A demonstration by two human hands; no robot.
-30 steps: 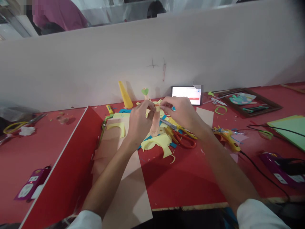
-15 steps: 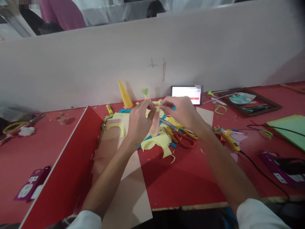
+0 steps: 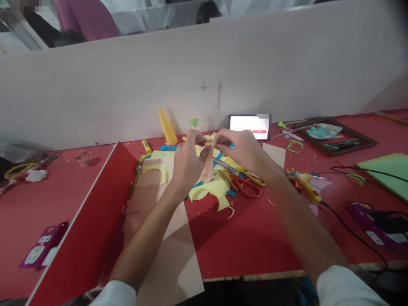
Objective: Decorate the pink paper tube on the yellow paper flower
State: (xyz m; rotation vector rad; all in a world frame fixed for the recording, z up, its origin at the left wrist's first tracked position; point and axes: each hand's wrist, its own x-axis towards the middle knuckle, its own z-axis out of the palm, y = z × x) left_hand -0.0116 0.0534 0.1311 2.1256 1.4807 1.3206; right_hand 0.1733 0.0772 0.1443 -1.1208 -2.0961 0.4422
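Note:
My left hand (image 3: 188,163) and my right hand (image 3: 244,151) meet over the middle of the red table (image 3: 270,238). Both pinch the top of a small pink paper cone (image 3: 206,170) that stands upright on yellow paper scraps (image 3: 207,189). Fingers of both hands are closed around its tip. Right of the cone lie scissors with orange and yellow handles (image 3: 245,182), just under my right wrist. A beige paper sheet (image 3: 178,255) runs beneath my left forearm.
A yellow cone (image 3: 167,126) and a lit phone (image 3: 250,126) stand by the grey partition. A yellow glue gun (image 3: 304,182) with a black cable lies at right, near a framed collage (image 3: 331,137) and green sheet (image 3: 389,172). A red board (image 3: 86,238) slants at left; a person sits beyond the partition.
My left fingers have shifted slightly upward on the cone's tip. The hands and cone otherwise stay in place.

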